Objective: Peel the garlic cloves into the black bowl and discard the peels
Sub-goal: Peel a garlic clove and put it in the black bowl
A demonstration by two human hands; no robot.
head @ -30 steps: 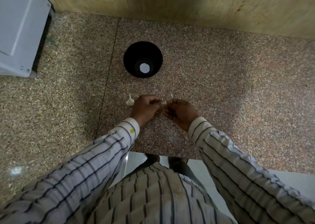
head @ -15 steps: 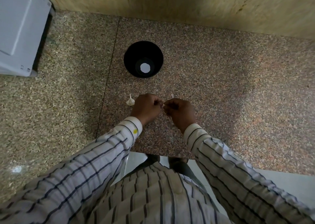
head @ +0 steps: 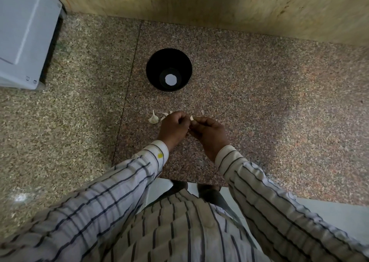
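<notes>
Garlic clove (head: 191, 118) pinched between both curled hands, seemingly; black bowl (head: 169, 69) well beyond.

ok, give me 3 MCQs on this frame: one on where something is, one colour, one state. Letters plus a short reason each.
1. Where is the garlic bulb on the counter?
A. inside the bowl
B. just left of the left hand
C. by the wall

2. What colour is the bowl?
A. black
B. white
C. red

3. What are the hands doing?
A. resting flat on the counter
B. lifting the bowl
C. both pinching a garlic clove between them

Answers:
1 B: the bulb lies beside the left hand, nearer the person than the bowl.
2 A: its wall and rim are black; only a pale round patch shows at the bottom.
3 C: the left hand and the right hand meet, fingers curled round the garlic clove.
</notes>
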